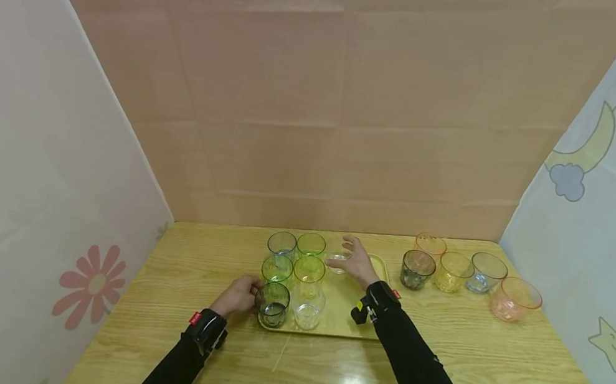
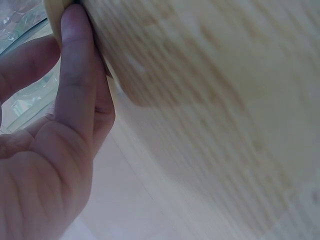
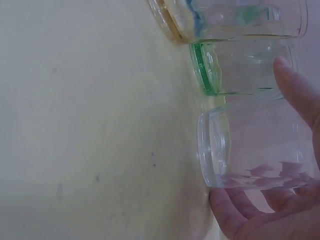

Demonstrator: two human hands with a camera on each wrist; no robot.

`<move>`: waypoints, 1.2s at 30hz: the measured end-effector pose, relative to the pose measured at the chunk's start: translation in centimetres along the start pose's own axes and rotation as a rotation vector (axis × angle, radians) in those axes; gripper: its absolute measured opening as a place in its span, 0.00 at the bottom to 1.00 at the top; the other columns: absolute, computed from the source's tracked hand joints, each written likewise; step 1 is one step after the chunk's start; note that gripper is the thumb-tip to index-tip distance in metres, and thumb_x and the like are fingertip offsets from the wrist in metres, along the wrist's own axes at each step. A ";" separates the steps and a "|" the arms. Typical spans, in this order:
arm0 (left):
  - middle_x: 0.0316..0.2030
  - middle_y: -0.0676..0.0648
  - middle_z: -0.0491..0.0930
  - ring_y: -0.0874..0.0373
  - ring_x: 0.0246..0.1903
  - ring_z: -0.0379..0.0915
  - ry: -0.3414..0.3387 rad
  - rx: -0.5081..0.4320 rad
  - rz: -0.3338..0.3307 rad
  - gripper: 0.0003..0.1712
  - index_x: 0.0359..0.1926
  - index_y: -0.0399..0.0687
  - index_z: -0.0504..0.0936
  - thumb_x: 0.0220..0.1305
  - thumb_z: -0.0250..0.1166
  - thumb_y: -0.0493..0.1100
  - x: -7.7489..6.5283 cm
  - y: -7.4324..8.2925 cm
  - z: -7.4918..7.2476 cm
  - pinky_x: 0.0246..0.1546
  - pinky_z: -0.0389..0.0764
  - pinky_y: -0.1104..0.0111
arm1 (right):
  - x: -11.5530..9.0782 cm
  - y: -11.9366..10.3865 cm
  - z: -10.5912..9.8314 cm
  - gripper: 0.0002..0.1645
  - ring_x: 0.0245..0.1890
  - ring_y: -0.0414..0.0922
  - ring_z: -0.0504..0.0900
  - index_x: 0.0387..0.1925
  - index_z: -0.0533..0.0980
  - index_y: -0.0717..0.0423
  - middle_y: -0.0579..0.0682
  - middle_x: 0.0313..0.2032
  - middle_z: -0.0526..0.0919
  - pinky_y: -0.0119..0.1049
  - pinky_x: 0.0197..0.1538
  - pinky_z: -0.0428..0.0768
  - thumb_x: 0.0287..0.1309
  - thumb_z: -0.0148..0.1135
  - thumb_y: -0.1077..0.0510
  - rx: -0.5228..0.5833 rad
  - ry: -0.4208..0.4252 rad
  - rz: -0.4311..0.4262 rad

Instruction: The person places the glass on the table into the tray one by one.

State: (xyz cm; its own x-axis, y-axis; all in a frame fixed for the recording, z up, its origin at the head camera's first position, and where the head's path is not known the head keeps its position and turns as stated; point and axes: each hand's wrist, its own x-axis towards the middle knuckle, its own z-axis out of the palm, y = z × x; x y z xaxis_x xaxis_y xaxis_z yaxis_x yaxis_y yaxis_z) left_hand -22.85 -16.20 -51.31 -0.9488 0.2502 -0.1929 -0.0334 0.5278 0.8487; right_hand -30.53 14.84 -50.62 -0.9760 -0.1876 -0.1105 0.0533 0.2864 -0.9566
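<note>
My left hand is at the left edge of the yellow tray, beside a dark grey glass. In the left wrist view its fingers pinch the tray's rim, thumb on the inner side. At the tray's back, my right hand reaches round a clear glass. Its fingers lie along one side of that glass, while the thumb is spread away on the other. Left of it on the tray stand a blue glass, green glasses, a yellow glass and another clear glass.
On the table, right of the tray, stand a dark grey glass, a yellow glass, a bluish glass and pink glasses. A brown backdrop rises behind; printed white sheets flank both sides.
</note>
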 end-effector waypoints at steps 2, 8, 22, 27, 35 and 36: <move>0.29 0.42 0.74 0.54 0.29 0.74 0.000 0.006 0.005 0.17 0.41 0.29 0.76 0.52 0.50 0.17 0.0 0.0 0.0 0.26 0.83 0.63 | 0.0 0.1 0.0 0.60 0.72 0.66 0.55 0.76 0.45 0.55 0.64 0.73 0.53 0.56 0.68 0.67 0.51 0.74 0.55 0.007 -0.003 0.001; 0.28 0.42 0.74 0.55 0.29 0.74 -0.004 0.005 0.012 0.18 0.40 0.29 0.76 0.51 0.49 0.16 0.0 0.0 0.1 0.26 0.83 0.63 | -0.6 0.0 -0.3 0.63 0.72 0.65 0.54 0.76 0.42 0.56 0.65 0.73 0.53 0.56 0.68 0.67 0.52 0.74 0.53 -0.011 -0.018 -0.006; 0.30 0.41 0.74 0.54 0.30 0.75 -0.002 0.010 -0.010 0.17 0.42 0.29 0.76 0.53 0.50 0.17 0.0 0.1 0.0 0.27 0.83 0.63 | -3.0 -0.6 -3.1 0.62 0.74 0.63 0.50 0.77 0.42 0.54 0.64 0.75 0.47 0.57 0.71 0.62 0.53 0.72 0.48 -0.058 -0.040 0.012; 0.30 0.41 0.74 0.54 0.30 0.74 0.000 0.006 -0.016 0.18 0.42 0.28 0.76 0.52 0.49 0.16 0.0 0.2 -0.1 0.26 0.83 0.63 | -4.0 -1.1 -4.1 0.61 0.74 0.63 0.49 0.77 0.43 0.55 0.63 0.75 0.48 0.57 0.72 0.59 0.55 0.71 0.47 -0.053 -0.041 -0.007; 0.29 0.42 0.74 0.54 0.30 0.74 -0.011 0.034 0.002 0.18 0.42 0.29 0.77 0.52 0.49 0.17 0.2 0.0 -0.1 0.27 0.83 0.65 | -4.2 1.3 -4.7 0.59 0.73 0.63 0.52 0.77 0.43 0.49 0.63 0.74 0.52 0.58 0.72 0.57 0.57 0.64 0.37 -0.132 0.000 -0.109; 0.29 0.42 0.74 0.54 0.30 0.74 -0.010 0.033 0.001 0.18 0.42 0.29 0.77 0.53 0.49 0.17 0.2 0.0 -0.1 0.27 0.82 0.65 | -3.9 2.1 -4.9 0.58 0.73 0.61 0.53 0.77 0.44 0.47 0.62 0.74 0.53 0.56 0.72 0.57 0.57 0.64 0.35 -0.142 0.014 -0.121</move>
State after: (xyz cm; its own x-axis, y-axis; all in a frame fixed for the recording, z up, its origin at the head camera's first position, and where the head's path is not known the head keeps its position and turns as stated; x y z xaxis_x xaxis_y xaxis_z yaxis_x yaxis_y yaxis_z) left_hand -23.07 -16.25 -51.31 -0.9456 0.2586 -0.1975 -0.0221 0.5544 0.8319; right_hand -27.67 20.73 -50.92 -0.9764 -0.2159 0.0073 -0.0937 0.3928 -0.9148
